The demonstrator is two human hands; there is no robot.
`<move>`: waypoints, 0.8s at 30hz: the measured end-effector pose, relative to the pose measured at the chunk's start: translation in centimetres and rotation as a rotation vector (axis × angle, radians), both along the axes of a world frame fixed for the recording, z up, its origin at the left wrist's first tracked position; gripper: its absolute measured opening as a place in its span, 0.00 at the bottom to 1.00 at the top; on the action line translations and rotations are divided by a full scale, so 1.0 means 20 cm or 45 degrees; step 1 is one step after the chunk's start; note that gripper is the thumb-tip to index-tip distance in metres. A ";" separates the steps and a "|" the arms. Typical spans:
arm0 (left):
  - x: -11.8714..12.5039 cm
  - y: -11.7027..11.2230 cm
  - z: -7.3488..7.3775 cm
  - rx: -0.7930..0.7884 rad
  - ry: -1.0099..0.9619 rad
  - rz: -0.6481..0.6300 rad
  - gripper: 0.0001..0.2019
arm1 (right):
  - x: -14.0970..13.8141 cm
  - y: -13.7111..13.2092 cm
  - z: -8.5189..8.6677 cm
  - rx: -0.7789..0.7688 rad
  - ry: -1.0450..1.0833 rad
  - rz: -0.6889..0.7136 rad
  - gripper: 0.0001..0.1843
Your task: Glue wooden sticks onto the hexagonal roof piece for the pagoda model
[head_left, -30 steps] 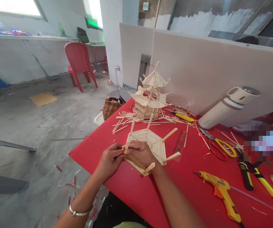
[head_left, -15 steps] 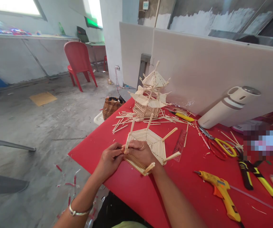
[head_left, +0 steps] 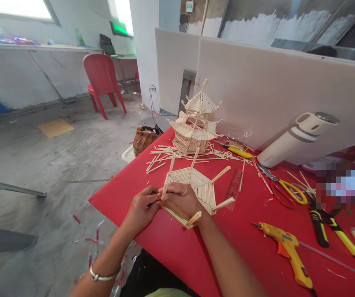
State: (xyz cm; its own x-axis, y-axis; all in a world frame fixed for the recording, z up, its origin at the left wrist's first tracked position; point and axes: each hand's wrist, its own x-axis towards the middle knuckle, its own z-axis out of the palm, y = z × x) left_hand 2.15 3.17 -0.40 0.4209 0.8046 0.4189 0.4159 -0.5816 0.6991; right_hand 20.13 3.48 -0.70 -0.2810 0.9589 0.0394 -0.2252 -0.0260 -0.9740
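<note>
A hexagonal base of wooden sticks point(head_left: 205, 192) lies on the red table, with upright stick posts at its corners. My right hand point(head_left: 182, 196) reaches over the base, its thumb and fingers closed around the foot of the near-left stick post point(head_left: 165, 186). From the left, my left hand point(head_left: 144, 207) pinches at the same corner, its fingertips meeting those of the right. The fingers hide the joint between post and base. Behind the base stands a stick pagoda model point(head_left: 196, 123) with tiered roofs, among loose sticks point(head_left: 161, 154).
On the right of the red table point(head_left: 226, 247) lie a yellow glue gun point(head_left: 288, 249), scissors point(head_left: 291, 190), black-yellow pliers point(head_left: 319, 229) and a clear ruler point(head_left: 234, 185). A yellow cutter knife point(head_left: 239, 152) and a white flask point(head_left: 297, 138) are farther back. A white panel point(head_left: 257, 90) borders the table.
</note>
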 end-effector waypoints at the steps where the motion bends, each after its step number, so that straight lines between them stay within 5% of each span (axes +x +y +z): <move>1: 0.00 0.00 0.00 0.003 0.001 -0.003 0.11 | 0.00 0.00 0.00 -0.001 -0.003 0.003 0.12; 24: 0.00 0.00 0.00 0.043 0.001 -0.003 0.10 | 0.00 0.00 0.00 0.001 0.015 0.013 0.11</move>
State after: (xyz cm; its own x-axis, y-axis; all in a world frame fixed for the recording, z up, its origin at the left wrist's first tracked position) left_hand 2.12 3.18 -0.45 0.4230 0.7891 0.4453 0.4155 -0.6057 0.6786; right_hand 20.15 3.54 -0.79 -0.2900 0.9560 0.0436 -0.2366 -0.0275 -0.9712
